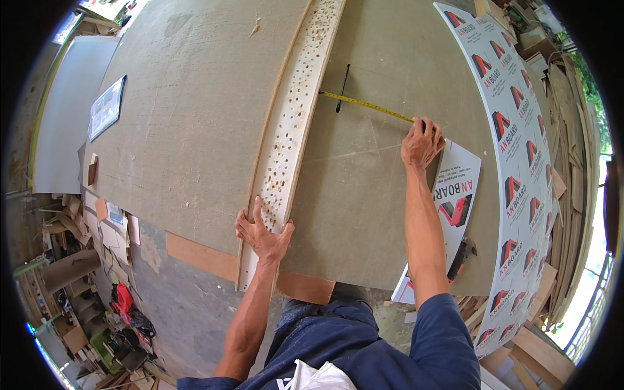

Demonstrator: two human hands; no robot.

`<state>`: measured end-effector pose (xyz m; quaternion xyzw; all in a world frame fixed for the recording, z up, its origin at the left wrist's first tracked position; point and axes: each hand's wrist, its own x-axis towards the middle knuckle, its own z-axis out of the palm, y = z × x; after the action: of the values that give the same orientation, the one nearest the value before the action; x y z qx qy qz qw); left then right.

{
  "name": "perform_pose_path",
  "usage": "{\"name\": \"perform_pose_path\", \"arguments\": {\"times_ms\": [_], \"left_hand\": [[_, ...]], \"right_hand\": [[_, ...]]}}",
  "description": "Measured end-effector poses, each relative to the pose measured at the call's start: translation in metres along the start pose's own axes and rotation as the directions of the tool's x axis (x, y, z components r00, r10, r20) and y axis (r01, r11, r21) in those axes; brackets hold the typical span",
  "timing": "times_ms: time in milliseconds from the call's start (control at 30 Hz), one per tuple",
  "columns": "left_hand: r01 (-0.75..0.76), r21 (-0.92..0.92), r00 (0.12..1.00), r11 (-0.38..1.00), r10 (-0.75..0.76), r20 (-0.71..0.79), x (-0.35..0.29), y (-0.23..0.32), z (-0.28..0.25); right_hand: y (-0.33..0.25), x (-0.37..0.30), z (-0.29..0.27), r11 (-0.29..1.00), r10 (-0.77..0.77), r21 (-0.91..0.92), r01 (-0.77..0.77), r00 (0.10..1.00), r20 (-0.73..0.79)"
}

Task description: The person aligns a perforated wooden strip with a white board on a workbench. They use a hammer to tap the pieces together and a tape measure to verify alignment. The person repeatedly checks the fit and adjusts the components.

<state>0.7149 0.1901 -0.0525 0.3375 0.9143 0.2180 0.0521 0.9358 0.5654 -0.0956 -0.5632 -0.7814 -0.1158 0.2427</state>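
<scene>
Nearest, at the near edge of the grey-brown surface (pixel 182 130), a brown panel (pixel 201 255) shows on both sides of one long white strip (pixel 292 117); whether it is one piece or two cannot be told. The strip's near end passes over that edge. Its long axis runs away from the person, leaning slightly right, and its far end leaves the view; it has many small holes, too many to count.

The left hand (pixel 263 239) spans the strip close to the near edge, fingers spread, the thumb at the strip's right side and the other fingers across its left side.

Near the surface's near right corner lie one black-and-red tool (pixel 462 259) and one white printed offcut (pixel 456 188). One large white printed sheet (pixel 513 162) stretches along the right edge.

Farther in, the right hand (pixel 424 143) is curled around one tape measure (pixel 369 104), its case mostly hidden. The yellow blade points left and slightly away, reaching the strip's right side. One slim black stick (pixel 344 84) lies across the blade's line, pointing away. By the left edge lies one flat dark-rimmed rectangle (pixel 108 108).
</scene>
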Motion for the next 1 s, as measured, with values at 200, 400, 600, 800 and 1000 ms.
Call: {"name": "perform_pose_path", "arguments": {"times_ms": [200, 400, 600, 800, 1000], "left_hand": [[0.022, -0.031, 1.000, 0.999, -0.021, 0.008, 0.0001, -0.0001, -0.0011], [0.025, -0.036, 1.000, 0.999, -0.025, 0.007, -0.0004, -0.0028, 0.0009], [0.037, -0.039, 0.999, 0.999, -0.036, 0.016, -0.0002, -0.0019, -0.0001], [0.050, -0.041, 0.998, 0.998, -0.049, 0.025, 0.0002, 0.0003, -0.0022], [0.044, -0.027, 0.999, 0.999, -0.043, 0.019, 0.0003, 0.0001, -0.0013]], "right_hand": [[0.0010, -0.0011, 0.0010, 0.999, 0.025, -0.022, -0.024, 0.997, 0.072], [0.0019, -0.0014, 0.0031, 1.000, -0.002, -0.001, 0.002, 1.000, 0.007], [0.0004, -0.0005, 0.0007, 1.000, 0.008, 0.004, -0.008, 1.000, 0.019], [-0.0003, -0.0005, -0.0004, 1.000, 0.008, -0.009, -0.008, 1.000, 0.022], [0.0014, -0.0011, 0.0035, 1.000, 0.005, -0.004, -0.005, 1.000, 0.014]]}}
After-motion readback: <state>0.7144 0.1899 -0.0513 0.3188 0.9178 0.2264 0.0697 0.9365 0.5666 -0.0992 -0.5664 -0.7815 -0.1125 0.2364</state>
